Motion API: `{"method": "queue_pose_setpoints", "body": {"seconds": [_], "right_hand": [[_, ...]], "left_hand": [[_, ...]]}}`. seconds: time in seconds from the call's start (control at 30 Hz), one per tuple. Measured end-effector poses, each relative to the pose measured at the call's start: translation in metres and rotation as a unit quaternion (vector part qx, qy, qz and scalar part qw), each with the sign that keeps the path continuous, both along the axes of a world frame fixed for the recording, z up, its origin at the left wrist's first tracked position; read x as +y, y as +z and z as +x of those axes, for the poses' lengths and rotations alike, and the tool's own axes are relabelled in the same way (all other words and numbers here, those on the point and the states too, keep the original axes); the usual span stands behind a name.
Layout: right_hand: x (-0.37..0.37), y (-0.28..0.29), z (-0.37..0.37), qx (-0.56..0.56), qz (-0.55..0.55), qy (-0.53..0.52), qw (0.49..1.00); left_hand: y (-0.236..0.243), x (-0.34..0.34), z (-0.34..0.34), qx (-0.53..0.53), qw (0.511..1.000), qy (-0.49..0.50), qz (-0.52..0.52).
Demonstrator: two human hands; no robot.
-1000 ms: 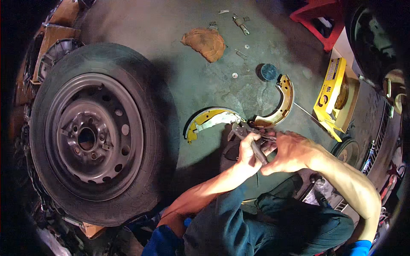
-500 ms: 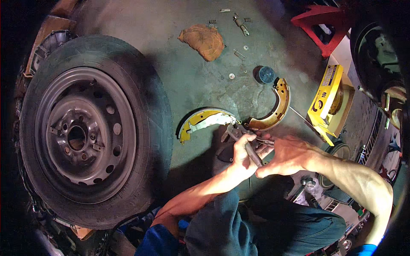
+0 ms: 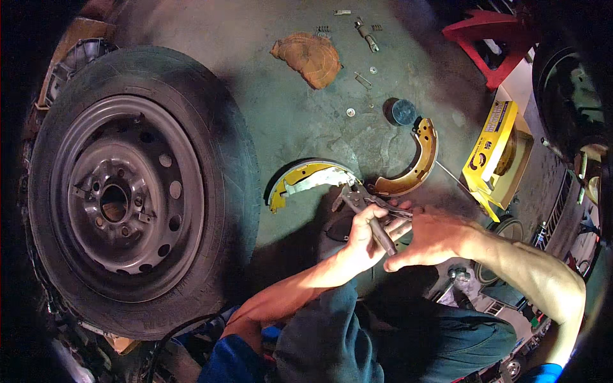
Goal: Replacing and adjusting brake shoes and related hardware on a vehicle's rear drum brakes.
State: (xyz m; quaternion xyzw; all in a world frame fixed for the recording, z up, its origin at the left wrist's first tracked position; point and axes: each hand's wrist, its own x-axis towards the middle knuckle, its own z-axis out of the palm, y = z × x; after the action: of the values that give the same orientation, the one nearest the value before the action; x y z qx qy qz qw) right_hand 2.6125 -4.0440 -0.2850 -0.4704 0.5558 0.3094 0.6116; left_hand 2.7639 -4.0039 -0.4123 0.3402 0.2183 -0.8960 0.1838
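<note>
Head view: both hands meet on one pair of grey pliers [image 3: 355,200]. The left hand [image 3: 364,240] is curled round one handle; the right hand [image 3: 438,237] spans wide, its thumb by the end of that handle and its fingers toward the other, partly hidden. The pliers' nose is at the near end of the left brake shoe [image 3: 302,173], a yellow curve lying on the floor [image 3: 319,131]; what it bites is too small to tell. Just beyond lies the right brake shoe [image 3: 426,159], its lower end close to the pliers; whether anything links the two shoes I cannot tell.

Judging by this, the work at the shoe end is under way and unfinished. Further out, an adjuster bar [image 3: 368,37], a spring [image 3: 323,29], a clip [image 3: 363,80] and a washer [image 3: 350,112] lie loose, fitted to nothing, so much seems left. A dark round cap [image 3: 403,112] sits near the right shoe. Off right, a yellow box [image 3: 483,150] stands open with a curved brown part [image 3: 506,151] inside; off left lies the wheel [image 3: 54,166].
</note>
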Motion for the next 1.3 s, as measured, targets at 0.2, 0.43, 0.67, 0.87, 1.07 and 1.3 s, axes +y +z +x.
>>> {"method": "queue_pose_setpoints", "body": {"seconds": [0.2,0.43,0.67,0.87,1.07,1.3], "right_hand": [[0.029,-0.007,0.011,0.09,-0.005,0.005,0.996],[0.101,-0.025,0.057,0.182,-0.155,-0.071,0.968],[0.16,-0.071,0.074,0.205,-0.301,-0.161,0.917],[0.151,-0.075,0.062,0.192,-0.324,-0.149,0.914],[0.152,-0.08,0.054,0.201,-0.317,-0.12,0.919],[0.163,-0.093,0.053,0.178,-0.369,-0.144,0.901]], "left_hand": [[-0.015,0.01,0.014,-0.005,0.996,-0.081,-0.048],[-0.052,0.029,0.044,0.105,0.977,-0.134,-0.128],[-0.075,0.044,0.049,0.105,0.961,-0.161,-0.199],[-0.071,0.041,0.037,0.063,0.984,-0.112,-0.126],[-0.08,0.053,0.031,0.051,0.988,-0.1,-0.104],[-0.085,0.054,0.034,0.06,0.984,-0.087,-0.142]]}}
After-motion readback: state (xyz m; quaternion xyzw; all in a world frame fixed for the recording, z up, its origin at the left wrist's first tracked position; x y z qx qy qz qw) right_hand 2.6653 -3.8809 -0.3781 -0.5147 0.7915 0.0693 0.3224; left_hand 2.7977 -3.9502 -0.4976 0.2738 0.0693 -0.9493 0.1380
